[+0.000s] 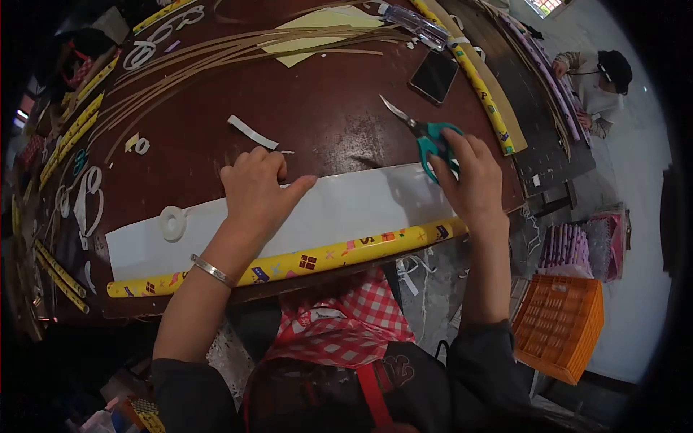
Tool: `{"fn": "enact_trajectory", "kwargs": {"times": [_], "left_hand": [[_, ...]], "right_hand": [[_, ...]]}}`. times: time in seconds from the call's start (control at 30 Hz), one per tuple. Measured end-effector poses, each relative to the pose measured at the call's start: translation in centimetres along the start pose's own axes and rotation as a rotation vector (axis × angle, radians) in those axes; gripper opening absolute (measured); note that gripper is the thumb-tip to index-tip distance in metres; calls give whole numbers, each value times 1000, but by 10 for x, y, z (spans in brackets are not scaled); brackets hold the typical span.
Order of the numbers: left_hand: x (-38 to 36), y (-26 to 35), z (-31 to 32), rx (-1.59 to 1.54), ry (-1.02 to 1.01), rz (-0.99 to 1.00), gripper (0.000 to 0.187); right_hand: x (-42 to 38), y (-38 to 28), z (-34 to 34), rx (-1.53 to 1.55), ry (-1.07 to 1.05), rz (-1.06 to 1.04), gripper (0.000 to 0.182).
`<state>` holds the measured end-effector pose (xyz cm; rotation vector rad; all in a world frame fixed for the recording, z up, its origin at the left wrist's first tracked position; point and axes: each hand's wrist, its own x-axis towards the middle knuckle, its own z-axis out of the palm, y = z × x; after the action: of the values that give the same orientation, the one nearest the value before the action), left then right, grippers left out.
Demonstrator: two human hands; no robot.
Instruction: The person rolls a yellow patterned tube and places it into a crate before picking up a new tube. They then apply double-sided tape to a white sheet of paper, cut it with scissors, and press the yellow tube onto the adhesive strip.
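Observation:
A partly rolled sheet of wrapping paper (346,198) lies before me, white side up, with its yellow printed roll (307,261) along the near table edge. My left hand (256,189) rests on the white sheet near its far edge, thumb stretched out to the right and fingers bent; it holds nothing visible. My right hand (473,177) has its fingers at the teal handles of a pair of scissors (427,137), whose blades point away to the upper left. A roll of tape (172,224) lies on the sheet left of my left hand. A short white strip (253,133) lies beyond that hand.
A phone (434,76) and a plastic bottle (416,26) lie at the back right, beside another yellow roll (482,94). Long brown strips (238,50) cross the far table (325,101). An orange crate (559,325) stands right; another person (599,79) works beyond.

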<state>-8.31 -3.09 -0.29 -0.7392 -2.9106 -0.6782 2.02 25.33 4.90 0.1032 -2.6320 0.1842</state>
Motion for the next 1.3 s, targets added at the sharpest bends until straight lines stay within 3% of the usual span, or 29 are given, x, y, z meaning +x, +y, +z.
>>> {"fn": "enact_trajectory", "kwargs": {"times": [0.17,0.37,0.5,0.57,0.67,1.03,1.3], "left_hand": [[3,3,-1,67,-13,-19,40],[12,16,-17,-34,-126,-91,33],[24,61,4,-71,-131,283,23],[29,91,21,-98,-142,366,19],[44,116,47,-79,5,550,12],[52,110,52,-126,-92,558,7],[47,109,49,-107,-127,531,7]], "right_hand": [[-73,15,19,77,265,225,40],[-79,19,28,178,299,331,37],[-77,17,30,176,301,335,36],[-76,16,29,194,311,342,37],[-77,19,30,177,337,314,37],[-84,24,29,375,412,367,38],[-86,25,21,377,344,410,39]]}}
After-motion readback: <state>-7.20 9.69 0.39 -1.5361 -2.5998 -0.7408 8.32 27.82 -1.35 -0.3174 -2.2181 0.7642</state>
